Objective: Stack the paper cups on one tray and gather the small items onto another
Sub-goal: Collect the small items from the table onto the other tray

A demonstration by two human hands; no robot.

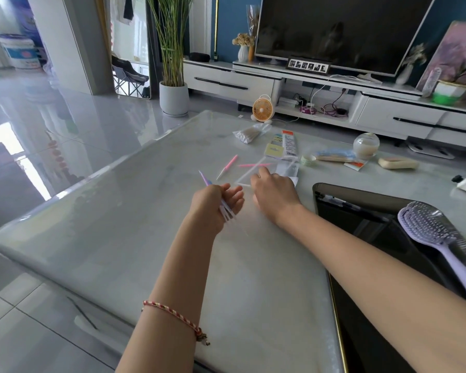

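Left hand point(215, 203): centre of frame, palm turned right, fingers curled round a bundle of sticks point(228, 214). Right hand point(275, 192): just beside it, palm down, fingers point(261, 175) bent onto the worktop point(145, 224) at a clear stick point(246, 176); whether they grip it cannot be told. Two pink sticks point(228, 165) lie just above the hands. The dark tray point(361, 211), lower right, holds a brush point(436, 235). Packets point(287, 142), jar point(366, 145) and soap point(397, 163) sit upper right. The worktop's left edge runs diagonally, well apart from both hands.

left hand point(215, 203) holds thin sticks point(228, 213) | right hand point(273, 193) beside white stick point(246, 176)
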